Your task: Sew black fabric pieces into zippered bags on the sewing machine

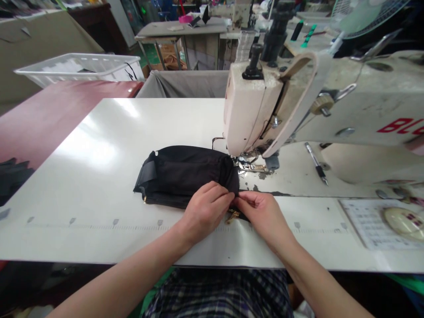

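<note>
A black fabric pouch (pixel 180 174) lies on the white sewing table (pixel 99 176), its right end near the presser foot (pixel 247 165) of a cream sewing machine (pixel 298 101). My left hand (pixel 203 212) pinches the pouch's near right corner, fingers closed on the cloth. My right hand (pixel 263 214) is closed too, pinching the same edge from the right. Between the two hands a small gold zipper pull (pixel 232 215) shows below the fabric.
A pen (pixel 316 162) lies on the machine bed to the right. A printed card and round dial (pixel 384 223) sit at the table's right. A dark red table (pixel 49 115) with a white basket (pixel 82 68) stands to the left, a grey cloth bin (pixel 185 84) behind.
</note>
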Tool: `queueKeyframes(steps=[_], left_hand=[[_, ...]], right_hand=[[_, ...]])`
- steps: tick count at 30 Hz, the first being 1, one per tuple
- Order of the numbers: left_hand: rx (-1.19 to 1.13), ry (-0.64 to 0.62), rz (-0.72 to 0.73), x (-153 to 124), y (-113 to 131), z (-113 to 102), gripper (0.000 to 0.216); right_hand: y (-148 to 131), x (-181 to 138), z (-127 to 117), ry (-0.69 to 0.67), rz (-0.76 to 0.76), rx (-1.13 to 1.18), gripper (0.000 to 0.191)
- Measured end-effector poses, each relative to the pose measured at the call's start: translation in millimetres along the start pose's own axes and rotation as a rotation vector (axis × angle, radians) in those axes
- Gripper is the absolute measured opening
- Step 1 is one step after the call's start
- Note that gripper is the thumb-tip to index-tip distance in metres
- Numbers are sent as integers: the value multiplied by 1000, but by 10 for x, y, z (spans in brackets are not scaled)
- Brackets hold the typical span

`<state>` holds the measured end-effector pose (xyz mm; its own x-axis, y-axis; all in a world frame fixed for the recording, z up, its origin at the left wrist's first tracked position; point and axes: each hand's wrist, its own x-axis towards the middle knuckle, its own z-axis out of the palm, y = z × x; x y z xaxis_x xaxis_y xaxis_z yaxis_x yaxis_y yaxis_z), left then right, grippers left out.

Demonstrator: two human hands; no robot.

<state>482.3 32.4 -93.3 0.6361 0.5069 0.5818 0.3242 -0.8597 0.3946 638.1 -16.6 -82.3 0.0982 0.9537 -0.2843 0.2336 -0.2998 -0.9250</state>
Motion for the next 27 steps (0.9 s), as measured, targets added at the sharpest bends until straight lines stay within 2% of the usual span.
queueKeyframes(steps=[4, 13, 20, 23, 25, 27], left_hand=[[31, -12, 46, 2, -4, -2, 17], [31, -53, -4, 55, -12, -55, 19], [42, -83, 34, 84, -42, -42, 21], [10, -60, -15, 38, -69, -22, 17], [-33, -42, -61, 22, -88, -12, 14], [-67, -48, -94, 22, -101, -5, 13]], right_hand=[[-7, 4, 5, -13, 6, 18, 25], [-4, -1, -36, -52, 81, 170, 25], [-61, 0, -48, -123, 146, 276, 25], [-49, -43, -110, -92, 22, 57, 27], [-16, -95, -187, -8, -195, -259, 28], [28, -152, -274, 15, -429, -544, 31]])
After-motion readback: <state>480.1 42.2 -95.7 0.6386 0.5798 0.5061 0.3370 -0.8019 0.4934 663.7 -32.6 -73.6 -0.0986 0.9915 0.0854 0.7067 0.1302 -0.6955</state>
